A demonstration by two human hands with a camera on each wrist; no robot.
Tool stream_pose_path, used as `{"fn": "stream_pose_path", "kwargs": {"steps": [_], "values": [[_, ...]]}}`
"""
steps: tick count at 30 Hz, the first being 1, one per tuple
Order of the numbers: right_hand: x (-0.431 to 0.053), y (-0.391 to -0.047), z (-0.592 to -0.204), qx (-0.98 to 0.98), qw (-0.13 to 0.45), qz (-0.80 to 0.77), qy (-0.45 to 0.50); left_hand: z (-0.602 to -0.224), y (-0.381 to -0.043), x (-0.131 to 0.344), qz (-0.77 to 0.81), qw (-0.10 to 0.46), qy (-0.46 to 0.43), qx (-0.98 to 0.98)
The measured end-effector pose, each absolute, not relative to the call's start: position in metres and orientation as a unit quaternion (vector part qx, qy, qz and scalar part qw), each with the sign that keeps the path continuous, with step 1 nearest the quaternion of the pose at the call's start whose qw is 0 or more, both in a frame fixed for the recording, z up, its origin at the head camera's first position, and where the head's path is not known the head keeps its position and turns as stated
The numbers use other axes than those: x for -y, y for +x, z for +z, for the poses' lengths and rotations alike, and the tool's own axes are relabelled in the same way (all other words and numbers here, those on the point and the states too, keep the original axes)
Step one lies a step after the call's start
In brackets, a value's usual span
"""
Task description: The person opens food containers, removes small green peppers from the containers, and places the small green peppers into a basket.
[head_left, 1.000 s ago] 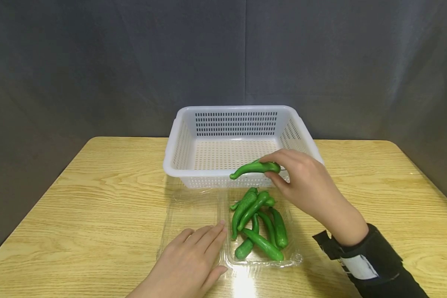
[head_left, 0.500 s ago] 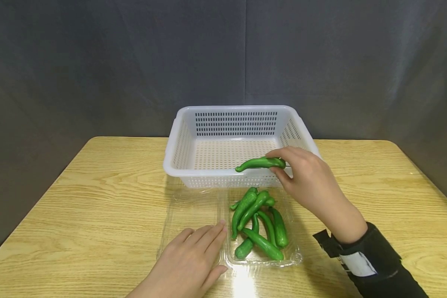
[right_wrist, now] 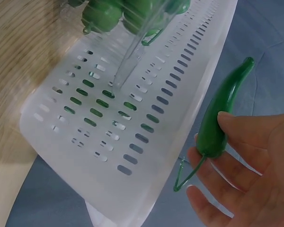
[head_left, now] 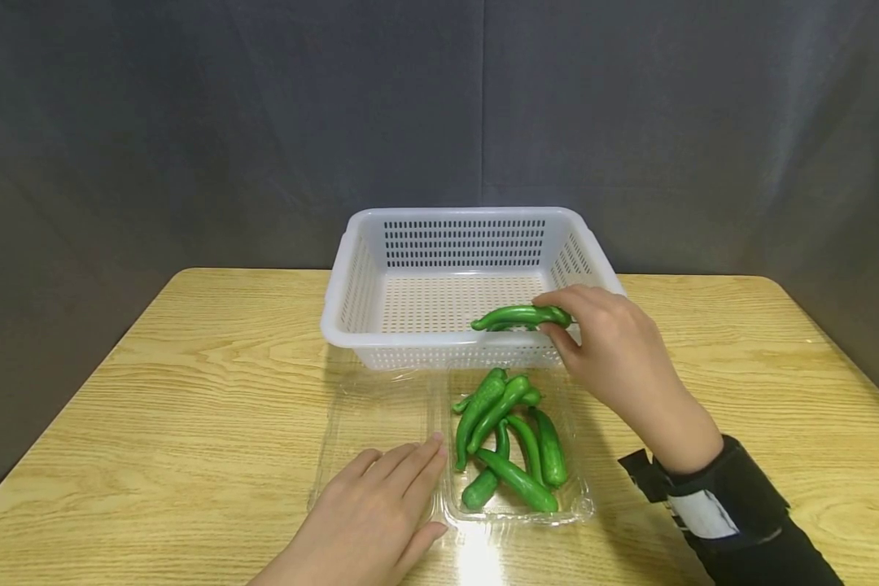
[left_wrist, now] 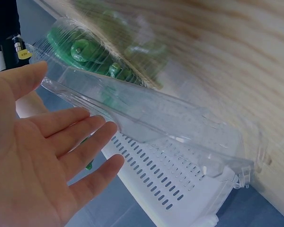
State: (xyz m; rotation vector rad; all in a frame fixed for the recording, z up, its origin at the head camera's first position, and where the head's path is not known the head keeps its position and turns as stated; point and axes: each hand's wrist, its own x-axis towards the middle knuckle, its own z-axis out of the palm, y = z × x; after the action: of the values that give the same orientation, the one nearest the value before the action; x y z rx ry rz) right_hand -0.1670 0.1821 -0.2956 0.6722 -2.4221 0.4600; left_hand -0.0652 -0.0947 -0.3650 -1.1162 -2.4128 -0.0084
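Note:
My right hand (head_left: 618, 350) pinches a green chili pepper (head_left: 513, 315) by its thick end, thumb below and fingers above, over the near rim of a white slotted basket (head_left: 340, 305). In the right wrist view the pepper (right_wrist: 221, 113) points its narrow tip outward, and a thin bent stem hangs from its thick end. My left hand (head_left: 377, 509) lies with extended fingers over the lid side of a clear plastic clamshell container (head_left: 381, 407), fingertips at its hinge. Several green peppers (head_left: 516, 480) lie heaped in the right half of the container.
Green shows through the slots of the basket's near wall (right_wrist: 104, 142), behind which things lie partly hidden. The basket stands behind the container on a wooden table (head_left: 212, 391). A dark grey cloth (head_left: 410, 106) hangs at the back.
My right hand has carried the pepper slightly right and back, from in front of the basket's near rim to over it. My left hand has stayed in place.

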Motion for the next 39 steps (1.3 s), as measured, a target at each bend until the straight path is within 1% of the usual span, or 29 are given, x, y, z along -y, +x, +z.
{"fn": "stream_pose_path", "kwargs": {"steps": [7,15,39], "values": [[-0.183,-0.167,-0.295,0.915,0.265,0.185,0.242,-0.364,-0.065,0.095,-0.005,0.233,-0.406,0.883],[-0.187,-0.169,-0.296,0.916,0.267,0.178,0.24,-0.365,-0.065,0.094,-0.004,0.236,-0.406,0.883],[-0.195,-0.173,-0.298,0.933,0.241,0.164,0.213,-0.365,-0.065,0.094,-0.008,0.235,-0.407,0.882]]}}
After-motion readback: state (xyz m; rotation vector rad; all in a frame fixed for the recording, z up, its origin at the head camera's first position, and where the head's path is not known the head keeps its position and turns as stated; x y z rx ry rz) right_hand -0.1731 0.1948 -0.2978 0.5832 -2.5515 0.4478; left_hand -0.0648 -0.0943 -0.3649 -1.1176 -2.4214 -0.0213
